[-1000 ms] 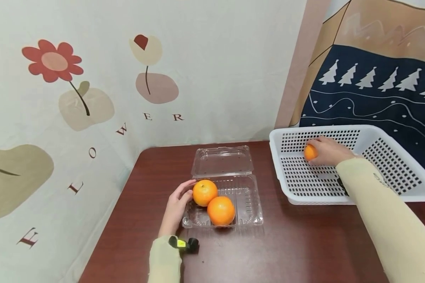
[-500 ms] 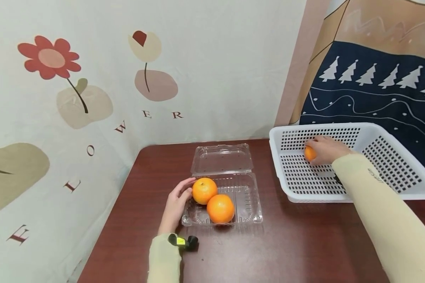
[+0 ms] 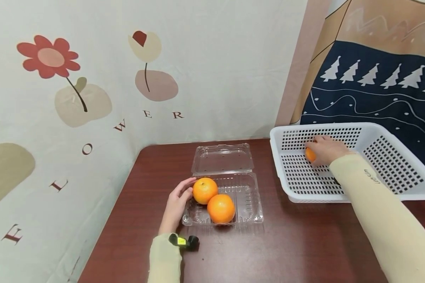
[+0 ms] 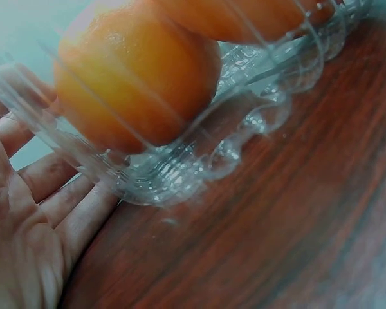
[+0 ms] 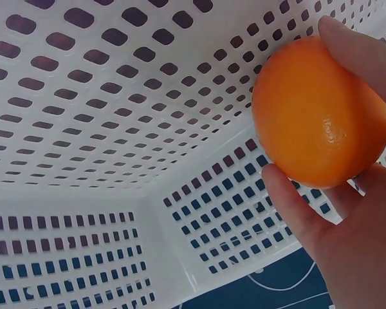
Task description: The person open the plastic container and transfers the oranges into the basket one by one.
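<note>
My left hand [image 3: 177,204] rests against the left side of a clear plastic clamshell box [image 3: 246,196]. In the left wrist view, its fingers [image 4: 77,206] lie fairly straight along the box's outer wall. Two oranges sit touching inside: a rear orange [image 3: 205,191] close to the thumb and a front orange [image 3: 221,208]. The lid [image 3: 223,159] is folded back on the table. Over at the right, my right hand [image 3: 328,151] grips a third orange [image 5: 318,112] inside a white plastic basket [image 3: 286,188], with fingers and thumb around it. The hand hides part of that orange in the head view.
The dark red wooden table [image 3: 269,251] bears both the box and the basket. Behind stands a pale wall cloth [image 3: 216,78] with printed flowers, and a navy tree-patterned cloth [image 3: 371,102] hangs behind the basket. The left wrist wears a black strap [image 3: 184,241].
The right hand and sleeve have shifted slightly left in the basket, and the hand covers more of the held orange. The left hand, the box and its two oranges stay put.
</note>
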`<action>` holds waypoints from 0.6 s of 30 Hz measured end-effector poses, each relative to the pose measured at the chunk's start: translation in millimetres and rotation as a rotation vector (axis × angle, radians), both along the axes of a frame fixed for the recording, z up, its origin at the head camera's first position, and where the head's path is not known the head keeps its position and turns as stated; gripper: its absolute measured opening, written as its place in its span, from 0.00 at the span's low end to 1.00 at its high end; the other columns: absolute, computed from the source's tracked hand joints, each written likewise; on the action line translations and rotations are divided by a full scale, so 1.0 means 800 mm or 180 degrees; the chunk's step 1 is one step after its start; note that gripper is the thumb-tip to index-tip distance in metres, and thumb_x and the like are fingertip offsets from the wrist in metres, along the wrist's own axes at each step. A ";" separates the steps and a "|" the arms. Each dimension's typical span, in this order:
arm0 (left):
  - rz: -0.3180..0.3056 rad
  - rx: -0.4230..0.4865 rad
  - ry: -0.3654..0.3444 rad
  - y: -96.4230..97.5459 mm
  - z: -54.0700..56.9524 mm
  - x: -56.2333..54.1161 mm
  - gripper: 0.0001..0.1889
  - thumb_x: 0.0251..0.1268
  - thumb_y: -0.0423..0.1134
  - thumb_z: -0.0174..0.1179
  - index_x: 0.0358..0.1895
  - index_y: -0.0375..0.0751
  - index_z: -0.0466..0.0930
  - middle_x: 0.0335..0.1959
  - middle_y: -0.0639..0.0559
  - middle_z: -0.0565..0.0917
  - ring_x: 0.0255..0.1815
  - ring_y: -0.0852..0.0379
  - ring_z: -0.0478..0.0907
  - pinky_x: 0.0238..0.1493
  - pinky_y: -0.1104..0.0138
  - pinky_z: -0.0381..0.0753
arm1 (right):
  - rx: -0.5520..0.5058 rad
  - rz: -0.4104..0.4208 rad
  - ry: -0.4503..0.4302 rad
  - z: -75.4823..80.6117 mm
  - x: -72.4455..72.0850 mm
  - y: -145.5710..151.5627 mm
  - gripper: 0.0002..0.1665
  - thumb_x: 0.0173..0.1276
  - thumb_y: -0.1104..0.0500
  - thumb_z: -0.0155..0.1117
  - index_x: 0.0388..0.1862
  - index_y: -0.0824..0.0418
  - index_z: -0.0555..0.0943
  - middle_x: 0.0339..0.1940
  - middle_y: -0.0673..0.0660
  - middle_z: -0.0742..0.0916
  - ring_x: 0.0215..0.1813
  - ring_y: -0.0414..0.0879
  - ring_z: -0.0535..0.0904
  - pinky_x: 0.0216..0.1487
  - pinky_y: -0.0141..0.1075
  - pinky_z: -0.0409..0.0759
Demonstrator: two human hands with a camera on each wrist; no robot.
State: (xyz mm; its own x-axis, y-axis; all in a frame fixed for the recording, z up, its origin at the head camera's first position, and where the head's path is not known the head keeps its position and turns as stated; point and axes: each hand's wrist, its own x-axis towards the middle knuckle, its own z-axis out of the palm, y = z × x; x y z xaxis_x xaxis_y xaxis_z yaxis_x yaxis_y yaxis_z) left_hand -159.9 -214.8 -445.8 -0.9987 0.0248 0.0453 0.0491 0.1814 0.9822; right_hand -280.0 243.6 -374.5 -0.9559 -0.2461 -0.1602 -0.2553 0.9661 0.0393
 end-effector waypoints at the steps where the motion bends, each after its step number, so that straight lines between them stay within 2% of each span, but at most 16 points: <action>1: 0.0001 0.0010 -0.0032 0.001 0.004 0.002 0.16 0.65 0.42 0.51 0.55 0.51 0.72 0.54 0.53 0.74 0.54 0.57 0.70 0.53 0.69 0.70 | -0.0002 -0.0008 -0.0005 0.000 0.000 0.000 0.44 0.40 0.51 0.75 0.58 0.62 0.70 0.56 0.68 0.70 0.56 0.64 0.62 0.48 0.64 0.63; 5: 0.0025 -0.0002 -0.0116 0.007 0.017 0.007 0.16 0.66 0.39 0.49 0.56 0.48 0.72 0.55 0.53 0.74 0.53 0.57 0.70 0.54 0.67 0.69 | -0.0064 -0.0040 -0.0048 0.002 0.002 -0.001 0.46 0.40 0.51 0.74 0.59 0.63 0.68 0.57 0.70 0.68 0.57 0.65 0.61 0.49 0.64 0.62; 8: 0.0062 -0.0047 -0.0145 0.010 0.021 0.009 0.16 0.66 0.38 0.49 0.56 0.48 0.72 0.54 0.54 0.74 0.53 0.57 0.71 0.55 0.65 0.69 | -0.0127 -0.0073 -0.0070 0.004 0.003 0.001 0.46 0.40 0.50 0.74 0.59 0.62 0.68 0.57 0.70 0.68 0.57 0.66 0.60 0.49 0.64 0.63; 18: 0.0081 -0.0035 -0.0147 0.010 0.019 0.008 0.16 0.66 0.37 0.49 0.56 0.49 0.72 0.54 0.54 0.74 0.52 0.58 0.71 0.53 0.67 0.70 | -0.0340 -0.0155 -0.0172 0.014 0.001 0.009 0.43 0.45 0.48 0.70 0.60 0.59 0.68 0.58 0.68 0.66 0.55 0.64 0.62 0.44 0.63 0.67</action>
State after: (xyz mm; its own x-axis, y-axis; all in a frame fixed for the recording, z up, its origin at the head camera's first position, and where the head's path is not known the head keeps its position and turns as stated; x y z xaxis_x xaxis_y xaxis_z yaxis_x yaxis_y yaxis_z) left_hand -153.2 -206.7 -430.5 -1.0000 -0.0005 -0.0011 -0.0012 0.1929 0.9812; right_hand -279.3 250.6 -363.5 -0.9578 -0.2181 -0.1872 -0.2070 0.9753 -0.0771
